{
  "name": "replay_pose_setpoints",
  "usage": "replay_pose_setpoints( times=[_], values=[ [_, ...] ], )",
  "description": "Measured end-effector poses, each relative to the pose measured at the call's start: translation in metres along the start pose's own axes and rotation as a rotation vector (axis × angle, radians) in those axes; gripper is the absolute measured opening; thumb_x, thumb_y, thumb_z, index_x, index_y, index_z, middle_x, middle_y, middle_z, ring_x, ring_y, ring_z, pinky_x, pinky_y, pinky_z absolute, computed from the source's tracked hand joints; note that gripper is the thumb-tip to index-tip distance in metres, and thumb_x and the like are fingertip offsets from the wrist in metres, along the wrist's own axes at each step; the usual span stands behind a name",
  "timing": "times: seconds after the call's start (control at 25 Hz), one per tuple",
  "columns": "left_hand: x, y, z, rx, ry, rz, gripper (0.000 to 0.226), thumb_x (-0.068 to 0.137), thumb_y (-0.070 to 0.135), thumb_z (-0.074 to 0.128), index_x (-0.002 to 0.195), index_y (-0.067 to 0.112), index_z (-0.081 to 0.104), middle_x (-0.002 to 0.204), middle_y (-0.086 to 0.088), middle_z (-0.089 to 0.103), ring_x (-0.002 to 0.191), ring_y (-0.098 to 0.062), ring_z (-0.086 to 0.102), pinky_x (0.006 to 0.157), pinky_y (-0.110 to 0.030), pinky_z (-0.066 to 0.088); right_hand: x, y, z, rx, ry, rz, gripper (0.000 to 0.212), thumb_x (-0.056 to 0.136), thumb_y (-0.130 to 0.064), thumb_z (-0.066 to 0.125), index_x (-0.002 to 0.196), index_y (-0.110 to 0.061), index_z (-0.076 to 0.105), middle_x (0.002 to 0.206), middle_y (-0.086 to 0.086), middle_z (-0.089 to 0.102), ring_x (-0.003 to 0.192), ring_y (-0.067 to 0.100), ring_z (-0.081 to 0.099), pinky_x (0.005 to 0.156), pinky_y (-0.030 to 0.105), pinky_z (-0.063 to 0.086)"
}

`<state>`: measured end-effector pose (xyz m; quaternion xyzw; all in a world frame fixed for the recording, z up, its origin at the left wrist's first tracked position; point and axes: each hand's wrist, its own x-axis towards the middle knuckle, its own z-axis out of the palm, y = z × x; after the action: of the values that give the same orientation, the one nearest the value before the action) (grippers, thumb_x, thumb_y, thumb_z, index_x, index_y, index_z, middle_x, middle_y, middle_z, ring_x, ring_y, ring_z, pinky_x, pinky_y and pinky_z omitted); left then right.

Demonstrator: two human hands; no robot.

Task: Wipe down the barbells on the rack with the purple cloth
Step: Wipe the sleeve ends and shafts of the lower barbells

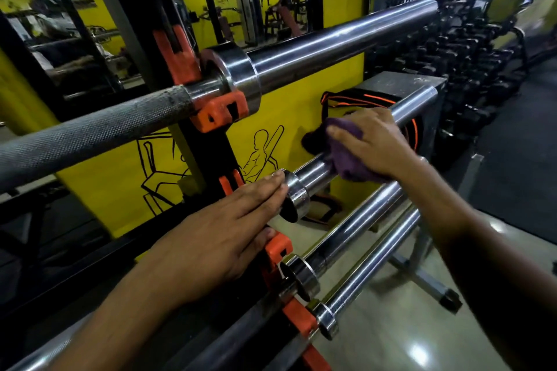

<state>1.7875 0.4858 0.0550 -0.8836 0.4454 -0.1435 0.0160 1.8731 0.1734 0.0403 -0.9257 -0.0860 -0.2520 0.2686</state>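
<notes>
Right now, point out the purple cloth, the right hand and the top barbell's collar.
purple cloth (346, 164): head view, fold below the fingers.
right hand (376, 141): head view, back of hand.
top barbell's collar (238, 75): head view, outer rim.

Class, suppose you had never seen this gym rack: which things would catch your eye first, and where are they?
The thick top barbell sweeps across the upper frame, seated in orange rack hooks. At centre right, the right hand presses the purple cloth onto the second barbell's sleeve. The left hand rests flat beside its collar.
</notes>
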Motion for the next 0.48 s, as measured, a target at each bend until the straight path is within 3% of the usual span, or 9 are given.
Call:
replay_pose_setpoints(
  times=[0.12, 0.2, 0.28, 0.4, 0.48],
  values=[
    [0.0, -0.001, 0.0, 0.002, 0.0, -0.02, 0.059, 0.105, 0.048, 0.022, 0.159, 0.023, 0.018, 0.167, 0.009, 0.009, 0.151, 0.0, 0.005, 0.119, -0.013, 0.0, -0.034, -0.059, 0.03, 0.059, 0.063, -0.171, 0.036, 0.1, -0.047, 0.051, 0.117, -0.021, 0.07, 0.112, -0.005, 0.064, 0.108, 0.002, 0.039, 0.107, 0.03, 0.018],
    [0.0, -0.002, 0.0, 0.005, -0.004, -0.02, 0.06, 0.105, 0.049, 0.022, 0.158, 0.022, 0.022, 0.167, 0.007, 0.014, 0.151, -0.001, 0.008, 0.119, -0.015, 0.003, -0.056, -0.067, 0.05, 0.22, 0.223, -0.241, 0.035, 0.101, -0.042, 0.046, 0.112, -0.021, 0.072, 0.113, -0.008, 0.068, 0.115, 0.004, 0.054, 0.118, 0.042, 0.019],
    [-0.001, -0.002, 0.0, 0.015, -0.002, -0.017, 0.06, 0.104, 0.048, 0.024, 0.158, 0.021, 0.024, 0.166, 0.005, 0.016, 0.151, -0.003, 0.012, 0.12, -0.018, 0.01, -0.07, -0.058, 0.058, 0.461, 0.305, -0.151, 0.03, 0.101, -0.036, 0.046, 0.114, -0.023, 0.069, 0.121, -0.017, 0.065, 0.123, 0.004, 0.055, 0.12, 0.05, 0.022],
    [-0.001, -0.001, -0.002, 0.029, 0.002, -0.017, 0.059, 0.104, 0.045, 0.028, 0.157, 0.019, 0.026, 0.165, 0.002, 0.02, 0.15, -0.006, 0.015, 0.121, -0.019, 0.012, -0.102, -0.053, 0.058, 0.69, 0.284, -0.086, 0.027, 0.1, -0.047, 0.047, 0.119, -0.035, 0.062, 0.128, -0.027, 0.06, 0.129, 0.007, 0.052, 0.112, 0.058, 0.035],
    [-0.002, -0.002, -0.001, 0.018, 0.013, -0.013, 0.059, 0.104, 0.044, 0.029, 0.157, 0.02, 0.025, 0.166, 0.004, 0.017, 0.151, -0.005, 0.014, 0.12, -0.015, 0.01, -0.121, -0.045, 0.052, 0.718, 0.224, -0.06, 0.034, 0.098, -0.055, 0.048, 0.12, -0.034, 0.063, 0.126, -0.018, 0.063, 0.123, 0.013, 0.058, 0.104, 0.047, 0.046]
  ],
)
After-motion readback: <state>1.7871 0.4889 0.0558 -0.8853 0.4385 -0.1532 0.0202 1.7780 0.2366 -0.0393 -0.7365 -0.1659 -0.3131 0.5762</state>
